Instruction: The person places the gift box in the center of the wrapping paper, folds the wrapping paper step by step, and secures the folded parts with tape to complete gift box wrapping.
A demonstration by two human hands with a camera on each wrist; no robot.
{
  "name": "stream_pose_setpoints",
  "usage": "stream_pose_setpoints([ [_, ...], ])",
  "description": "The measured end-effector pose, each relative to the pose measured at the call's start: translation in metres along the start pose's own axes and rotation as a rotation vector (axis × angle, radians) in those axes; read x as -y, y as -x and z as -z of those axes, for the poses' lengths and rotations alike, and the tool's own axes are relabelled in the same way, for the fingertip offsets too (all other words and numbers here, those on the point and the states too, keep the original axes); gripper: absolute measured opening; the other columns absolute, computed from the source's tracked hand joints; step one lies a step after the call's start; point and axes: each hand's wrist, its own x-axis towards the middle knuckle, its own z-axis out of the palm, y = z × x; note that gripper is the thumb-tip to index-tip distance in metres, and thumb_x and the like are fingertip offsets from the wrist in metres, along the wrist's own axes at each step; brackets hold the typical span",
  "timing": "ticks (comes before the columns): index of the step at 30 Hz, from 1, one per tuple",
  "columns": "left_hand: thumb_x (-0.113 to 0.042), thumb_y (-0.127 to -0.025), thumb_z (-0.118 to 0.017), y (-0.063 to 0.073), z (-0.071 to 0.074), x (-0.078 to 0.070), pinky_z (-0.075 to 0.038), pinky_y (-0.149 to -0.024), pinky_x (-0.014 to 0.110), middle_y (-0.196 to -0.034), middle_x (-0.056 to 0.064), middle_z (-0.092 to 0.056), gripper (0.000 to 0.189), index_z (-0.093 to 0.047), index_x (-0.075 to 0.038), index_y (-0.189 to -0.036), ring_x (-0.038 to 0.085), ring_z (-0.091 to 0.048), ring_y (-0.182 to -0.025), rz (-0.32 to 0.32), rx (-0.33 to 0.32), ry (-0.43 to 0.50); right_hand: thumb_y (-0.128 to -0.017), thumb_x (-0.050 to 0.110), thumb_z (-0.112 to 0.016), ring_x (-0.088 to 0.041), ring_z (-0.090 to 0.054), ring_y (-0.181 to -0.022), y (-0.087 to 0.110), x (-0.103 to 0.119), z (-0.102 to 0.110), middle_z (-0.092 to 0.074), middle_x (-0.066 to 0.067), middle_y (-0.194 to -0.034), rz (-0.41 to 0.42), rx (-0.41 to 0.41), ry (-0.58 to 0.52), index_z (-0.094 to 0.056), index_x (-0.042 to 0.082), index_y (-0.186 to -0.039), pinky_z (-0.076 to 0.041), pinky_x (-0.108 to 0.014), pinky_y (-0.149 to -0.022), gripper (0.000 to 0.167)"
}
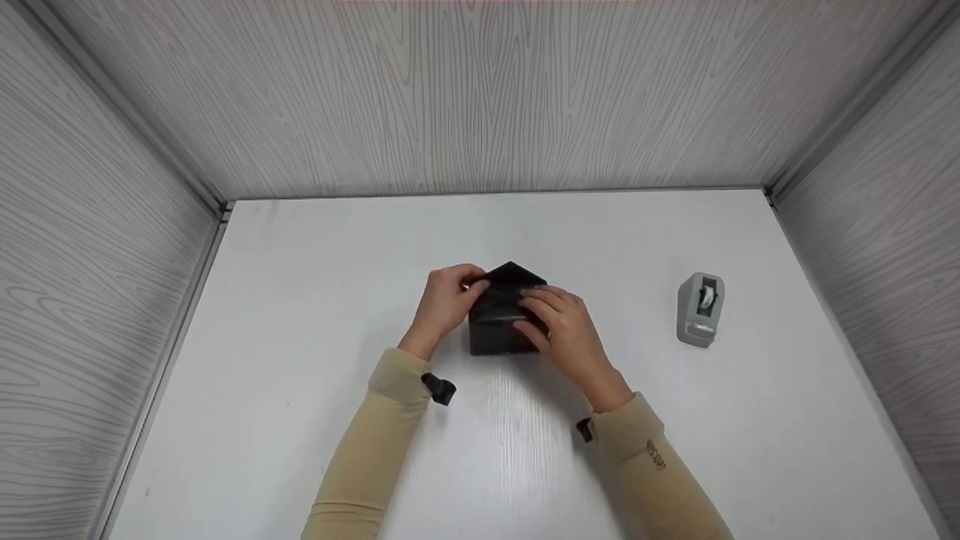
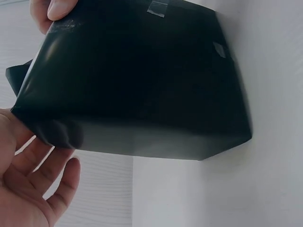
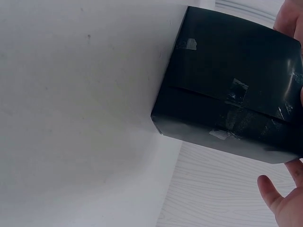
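A glossy black paper box [image 1: 495, 339] stands on the table between both hands, with a pointed flap [image 1: 511, 271] rising at its far side. At the upper left corner, my left hand [image 1: 444, 298] pinches the edge between thumb and fingers. My right hand [image 1: 564, 322] grips the upper right part, fingers over the top and thumb at the front. Bits of clear tape [image 2: 157, 8] stick to the side in the left wrist view. More tape [image 3: 238, 90] lies along a seam in the right wrist view. One right finger [image 3: 269, 189] sticks out apart from the box.
A grey tape dispenser [image 1: 701, 309] with a roll in it stands on the white table [image 1: 315, 255], right of the box. Wood-grain panels [image 1: 480, 97] enclose the back and both sides. Each wrist wears a small black camera strap [image 1: 439, 388].
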Motion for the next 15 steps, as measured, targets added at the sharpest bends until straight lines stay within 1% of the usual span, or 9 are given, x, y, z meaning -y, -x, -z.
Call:
stream_pose_setpoints([
  [7, -0.009, -0.093, -0.069, 0.0003, -0.0003, 0.0016, -0.053, -0.074, 0.031, -0.092, 0.005, -0.072, 0.009, -0.074, -0.005, -0.098, 0.017, -0.066, -0.085, -0.017, -0.006, -0.023, -0.093, 0.030, -0.069, -0.026, -0.055, -0.118, -0.0019, 0.0024, 0.0037, -0.065, -0.006, -0.123, 0.026, 0.005, 0.043, -0.071, 0.008, -0.113, -0.040, -0.045, -0.099, 0.029],
  [11, -0.010, -0.092, -0.069, 0.0009, -0.0020, 0.0031, -0.053, -0.073, 0.031, -0.091, 0.004, -0.072, 0.008, -0.074, -0.006, -0.097, 0.016, -0.066, -0.085, -0.018, -0.019, -0.029, -0.094, 0.032, -0.068, -0.029, -0.052, -0.118, -0.0022, 0.0048, 0.0051, -0.059, -0.009, -0.127, 0.030, 0.008, 0.098, -0.071, 0.007, -0.113, -0.039, -0.046, -0.100, 0.031],
  [15, -0.011, -0.093, -0.069, 0.0017, -0.0032, 0.0044, -0.053, -0.072, 0.031, -0.090, 0.003, -0.072, 0.008, -0.074, -0.007, -0.097, 0.015, -0.066, -0.084, -0.025, -0.032, -0.035, -0.092, 0.031, -0.070, -0.031, -0.053, -0.112, -0.0010, 0.0065, 0.0046, -0.058, -0.011, -0.121, 0.027, -0.018, 0.119, -0.072, 0.006, -0.112, -0.041, -0.047, -0.097, 0.032],
])
